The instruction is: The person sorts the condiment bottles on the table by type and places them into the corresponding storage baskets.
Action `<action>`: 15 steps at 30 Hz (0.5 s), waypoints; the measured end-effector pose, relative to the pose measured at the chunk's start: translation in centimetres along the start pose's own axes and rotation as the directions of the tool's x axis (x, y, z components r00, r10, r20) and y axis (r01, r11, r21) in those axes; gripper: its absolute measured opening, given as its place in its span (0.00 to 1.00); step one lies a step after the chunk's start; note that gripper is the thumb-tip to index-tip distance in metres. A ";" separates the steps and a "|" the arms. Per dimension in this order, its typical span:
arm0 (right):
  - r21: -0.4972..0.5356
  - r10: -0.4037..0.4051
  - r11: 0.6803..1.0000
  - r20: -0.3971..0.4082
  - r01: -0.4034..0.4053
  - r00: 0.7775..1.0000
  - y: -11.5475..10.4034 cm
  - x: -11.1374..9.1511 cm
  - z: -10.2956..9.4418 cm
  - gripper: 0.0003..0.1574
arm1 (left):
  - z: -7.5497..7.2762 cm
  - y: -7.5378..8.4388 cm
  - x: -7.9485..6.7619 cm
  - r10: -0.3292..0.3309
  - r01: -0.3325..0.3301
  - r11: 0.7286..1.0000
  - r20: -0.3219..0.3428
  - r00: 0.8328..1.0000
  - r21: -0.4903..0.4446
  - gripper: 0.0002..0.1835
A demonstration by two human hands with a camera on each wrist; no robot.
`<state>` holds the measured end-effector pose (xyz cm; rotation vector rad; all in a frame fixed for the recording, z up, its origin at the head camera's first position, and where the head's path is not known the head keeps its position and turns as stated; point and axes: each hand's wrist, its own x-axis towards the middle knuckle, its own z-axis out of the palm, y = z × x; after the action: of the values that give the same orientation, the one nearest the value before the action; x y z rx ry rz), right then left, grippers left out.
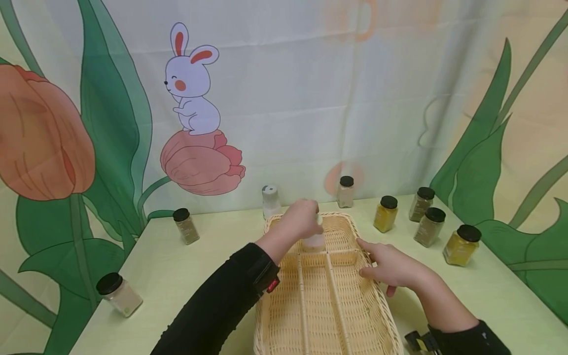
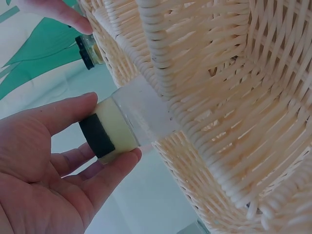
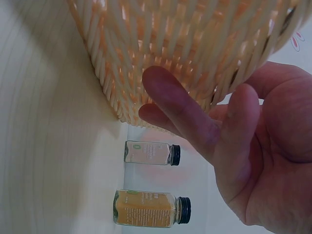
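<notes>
My left hand grips a small shaker bottle by its pale yellow cap, which bears a black patch. The bottle's whitish clear body points down into the far compartment of a divided wicker basket. From the left wrist view, thumb and fingers sit on both sides of the cap, and the basket's woven divider hides the bottle's lower end. On the basket's right rim, my right hand holds the side, thumb over the edge and fingers against the outer weave.
Behind the basket stand a white-capped shaker and a black-lidded jar. To the right are several spice jars, among them a yellow one. Two more jars, a brown one and a pale one, stand left. A printed curtain hangs behind.
</notes>
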<state>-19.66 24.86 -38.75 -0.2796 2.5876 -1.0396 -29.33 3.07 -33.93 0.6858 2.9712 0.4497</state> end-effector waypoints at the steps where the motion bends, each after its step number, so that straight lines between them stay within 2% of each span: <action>1: 0.000 0.000 1.000 0.001 0.000 1.000 0.0 0.0 0.0 0.50 | 0.0 0.0 -0.1 0.002 -0.002 1.000 0.003 1.000 -0.005 0.24; 7: -0.006 -0.001 1.000 -0.002 0.001 1.000 0.0 0.0 0.0 0.50 | -0.3 -0.3 0.0 0.031 -0.031 1.000 -0.002 1.000 0.000 0.25; 15: -0.007 -0.003 1.000 -0.011 0.003 1.000 -0.2 -0.2 0.0 0.49 | -1.5 -0.7 0.0 0.029 -0.030 0.999 -0.056 0.998 -0.022 0.25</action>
<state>-19.49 24.81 -38.59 -0.2812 2.6016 -1.0359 -29.80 2.04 -32.66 0.7280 3.0064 0.5131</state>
